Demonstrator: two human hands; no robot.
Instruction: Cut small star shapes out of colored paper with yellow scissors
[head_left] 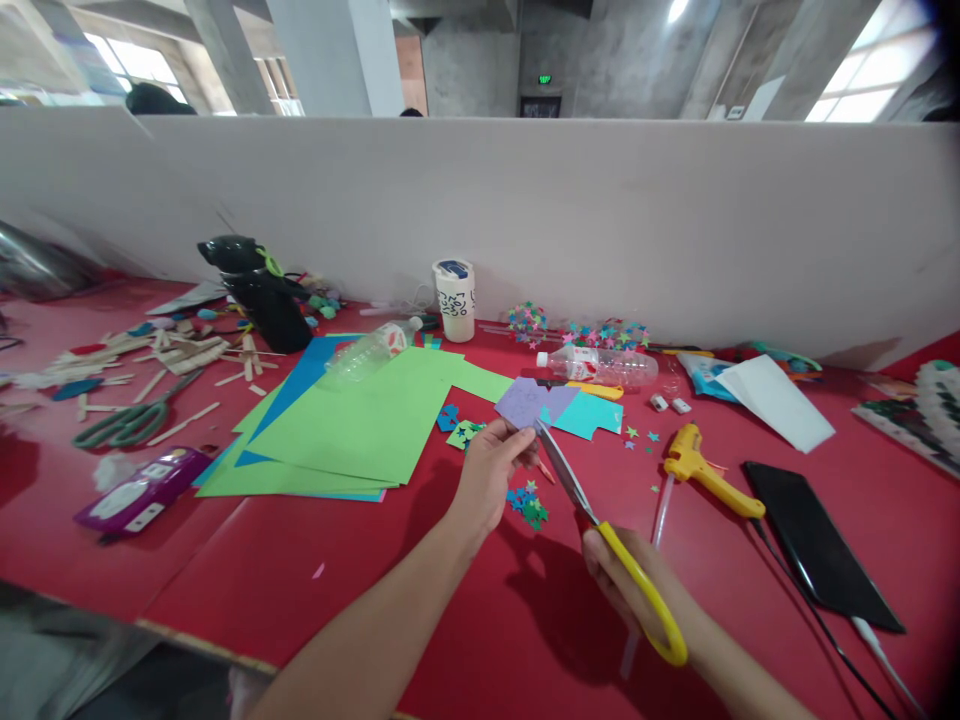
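Note:
My left hand (486, 472) pinches a small piece of purple paper (523, 402) at its lower edge, above the red table. In my right hand (628, 560) are scissors with yellow handles (643, 590), their blades reaching up and left to the purple paper's edge beside my left fingertips. Just below my left fingers lies a small pile of blue and green paper stars (529, 505). Light-blue paper (589, 414) rests behind the purple piece. Beyond my left hand are a green scrap with stars (465, 433) and a blue scrap (448, 417).
Large green sheets (352, 420) lie left, with a clear bottle (375, 348) on them. Another bottle (600, 367) lies behind my hands. A yellow glue gun (709, 470) and black phone (817, 540) trail cables at right. Green-handled scissors (124, 425) and wooden sticks spread far left.

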